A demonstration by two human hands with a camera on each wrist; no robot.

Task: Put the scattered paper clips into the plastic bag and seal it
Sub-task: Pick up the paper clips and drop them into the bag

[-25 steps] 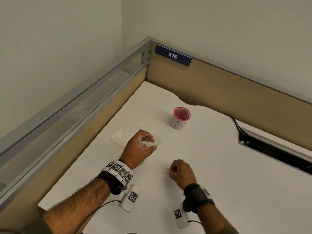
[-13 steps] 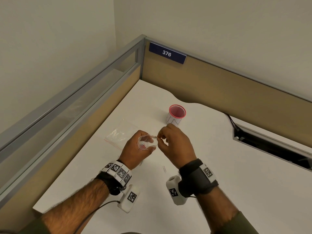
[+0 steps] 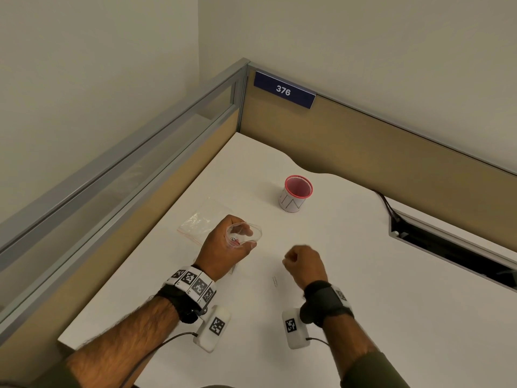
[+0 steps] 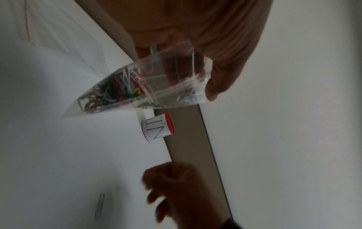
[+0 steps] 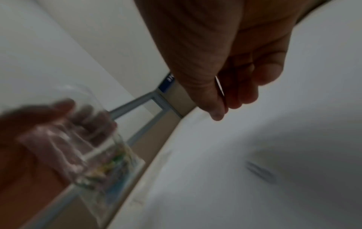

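Observation:
My left hand (image 3: 223, 247) grips a clear plastic bag (image 3: 247, 233) by its mouth, which stands open above the white desk (image 3: 363, 303). Several coloured paper clips (image 4: 121, 86) lie bunched in the bag's lower corner. One silver paper clip (image 3: 275, 281) lies loose on the desk; it also shows as a paper clip (image 4: 99, 206) in the left wrist view and, blurred, as a paper clip (image 5: 260, 172) in the right wrist view. My right hand (image 3: 305, 264) hovers just right of that clip, fingers curled, nothing seen in it.
A second clear bag (image 3: 204, 222) lies flat on the desk behind my left hand. A white cup with a red rim (image 3: 296, 194) stands farther back. Partition walls (image 3: 363, 152) close the back and left. A cable slot (image 3: 447, 247) opens at the right.
My right hand went up to the bag's mouth half a second ago and has come back down beside the loose clip. The left hand kept holding the bag open.

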